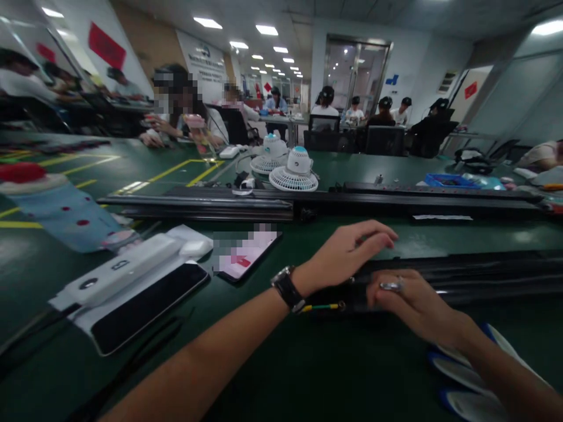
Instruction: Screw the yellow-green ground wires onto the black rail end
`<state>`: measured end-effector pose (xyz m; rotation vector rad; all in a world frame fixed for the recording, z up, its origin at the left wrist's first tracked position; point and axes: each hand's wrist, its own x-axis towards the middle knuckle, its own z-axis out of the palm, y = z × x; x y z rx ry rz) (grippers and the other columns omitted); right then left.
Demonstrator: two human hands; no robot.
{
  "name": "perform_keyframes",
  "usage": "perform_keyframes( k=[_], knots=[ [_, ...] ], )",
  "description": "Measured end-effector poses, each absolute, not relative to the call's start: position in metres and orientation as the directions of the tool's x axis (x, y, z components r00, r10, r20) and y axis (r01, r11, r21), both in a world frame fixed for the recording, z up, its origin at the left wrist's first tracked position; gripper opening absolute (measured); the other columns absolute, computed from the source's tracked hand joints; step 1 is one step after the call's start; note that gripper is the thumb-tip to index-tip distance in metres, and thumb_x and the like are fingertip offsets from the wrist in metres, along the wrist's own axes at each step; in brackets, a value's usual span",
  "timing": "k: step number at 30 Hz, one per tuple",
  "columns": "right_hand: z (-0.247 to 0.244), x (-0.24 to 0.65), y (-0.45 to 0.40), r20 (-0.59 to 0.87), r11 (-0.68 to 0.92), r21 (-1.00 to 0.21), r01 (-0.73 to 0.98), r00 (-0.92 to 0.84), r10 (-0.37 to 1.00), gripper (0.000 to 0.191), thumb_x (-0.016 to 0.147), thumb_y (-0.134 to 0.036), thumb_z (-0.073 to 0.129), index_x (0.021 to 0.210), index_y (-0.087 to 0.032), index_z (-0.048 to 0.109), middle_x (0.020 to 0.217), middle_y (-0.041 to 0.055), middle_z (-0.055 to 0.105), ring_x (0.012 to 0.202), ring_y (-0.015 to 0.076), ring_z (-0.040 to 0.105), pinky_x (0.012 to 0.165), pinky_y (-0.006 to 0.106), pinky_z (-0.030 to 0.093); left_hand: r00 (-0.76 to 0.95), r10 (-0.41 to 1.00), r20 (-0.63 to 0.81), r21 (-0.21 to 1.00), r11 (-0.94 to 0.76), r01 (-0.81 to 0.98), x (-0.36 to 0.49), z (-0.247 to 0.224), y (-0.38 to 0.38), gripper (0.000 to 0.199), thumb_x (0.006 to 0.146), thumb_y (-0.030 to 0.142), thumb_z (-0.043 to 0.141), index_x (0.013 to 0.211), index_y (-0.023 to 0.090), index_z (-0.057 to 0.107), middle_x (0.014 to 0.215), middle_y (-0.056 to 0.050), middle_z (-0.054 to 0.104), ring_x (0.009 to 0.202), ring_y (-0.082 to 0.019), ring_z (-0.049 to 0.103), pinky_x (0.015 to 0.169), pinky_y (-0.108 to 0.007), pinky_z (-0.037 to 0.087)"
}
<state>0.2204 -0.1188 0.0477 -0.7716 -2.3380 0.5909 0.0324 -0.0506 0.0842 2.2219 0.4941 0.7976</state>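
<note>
My left hand (pixel 341 255), with a black-strapped watch (pixel 288 288) at the wrist, hovers over the near black bars. Its fingers are loosely bent and apart, with nothing visible in them. My right hand (pixel 409 299) wears a silver ring (pixel 391 286). Its slightly blurred fingers are curled together at the left end of the long black bars (pixel 497 275); anything inside them is hidden. A yellow-green wire (pixel 325 306) with a ring terminal sticks out below my left wrist. White blue-edged items (pixel 466 375), perhaps gloves, lie under my right forearm.
To the left are a lit phone (pixel 246 258), a dark phone (pixel 149 308), a white power strip (pixel 127 266) and a light blue pouch (pixel 65 211). More black bars (pixel 211 208) cross the table ahead, before two white fans (pixel 294 173). A person (pixel 176 105) sits opposite.
</note>
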Motion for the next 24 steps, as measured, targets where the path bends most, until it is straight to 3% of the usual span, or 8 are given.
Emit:
perform_keyframes(
  k=[4,9,13,17,20,22,24],
  knots=[
    [0.038,0.217,-0.107,0.385,0.780,-0.295,0.552,-0.678,0.626,0.014,0.095,-0.022,0.057,0.094,-0.018,0.070,0.097,0.0067,0.073,0.093,0.0212,0.068,0.083,0.033,0.053,0.785,0.486,0.383,0.655,-0.743,0.141,0.042,0.091,-0.069,0.032,0.102,0.039,0.039,0.112,0.021,0.063,0.120,-0.005,0.066,0.116,-0.016,0.057,0.103,-0.030,0.042],
    [0.028,0.219,-0.104,0.188,0.718,-0.170,0.675,-0.693,0.696,0.014,0.090,-0.032,0.066,0.094,-0.020,0.072,0.089,0.0053,0.073,0.084,0.0216,0.068,0.078,0.032,0.051,0.653,0.672,0.348,0.711,-0.643,0.283,0.023,0.085,-0.079,0.040,0.104,0.041,0.032,0.106,0.019,0.065,0.110,-0.007,0.067,0.106,-0.019,0.059,0.096,-0.033,0.044],
    [0.034,0.221,-0.111,0.105,0.725,-0.204,0.658,-0.721,0.685,0.013,0.093,-0.032,0.063,0.095,-0.024,0.073,0.092,0.0036,0.072,0.089,0.0216,0.066,0.081,0.033,0.046,0.604,0.723,0.335,0.741,-0.598,0.305,0.005,0.077,-0.100,0.036,0.103,0.038,0.037,0.104,0.017,0.066,0.104,-0.006,0.066,0.102,-0.018,0.059,0.094,-0.030,0.043],
    [0.057,0.221,-0.127,0.189,0.755,-0.296,0.585,-0.739,0.646,0.015,0.094,-0.032,0.061,0.097,-0.023,0.073,0.097,0.0041,0.072,0.094,0.0212,0.064,0.085,0.035,0.043,0.546,0.771,0.329,0.787,-0.543,0.292,-0.005,0.078,-0.123,0.033,0.102,0.039,0.042,0.104,0.017,0.067,0.103,-0.006,0.067,0.101,-0.018,0.059,0.093,-0.030,0.043],
    [0.082,0.214,-0.155,0.253,0.799,-0.460,0.389,-0.804,0.537,0.028,0.089,-0.038,0.068,0.116,-0.029,0.069,0.098,0.0018,0.073,0.096,0.0207,0.065,0.089,0.034,0.044,0.499,0.802,0.328,0.879,-0.453,0.151,0.004,0.090,-0.143,0.042,0.104,0.041,0.033,0.108,0.016,0.067,0.108,-0.009,0.068,0.103,-0.019,0.062,0.094,-0.032,0.045],
    [0.094,0.206,-0.177,0.249,0.818,-0.523,0.240,-0.875,0.415,0.044,0.084,-0.036,0.073,0.127,-0.033,0.064,0.092,0.0005,0.075,0.088,0.0205,0.067,0.082,0.032,0.049,0.528,0.770,0.359,0.908,-0.418,-0.008,0.021,0.098,-0.161,0.053,0.104,0.045,0.023,0.111,0.015,0.067,0.111,-0.010,0.069,0.105,-0.021,0.063,0.095,-0.033,0.047],
    [0.097,0.198,-0.195,0.273,0.820,-0.524,0.230,-0.866,0.418,0.035,0.084,-0.031,0.071,0.119,-0.033,0.071,0.086,0.0031,0.075,0.082,0.0219,0.069,0.070,0.030,0.052,0.685,0.598,0.416,0.892,-0.413,-0.182,0.041,0.100,-0.180,0.068,0.100,0.057,0.017,0.109,0.014,0.068,0.114,-0.013,0.069,0.108,-0.025,0.065,0.096,-0.035,0.049]
  ],
)
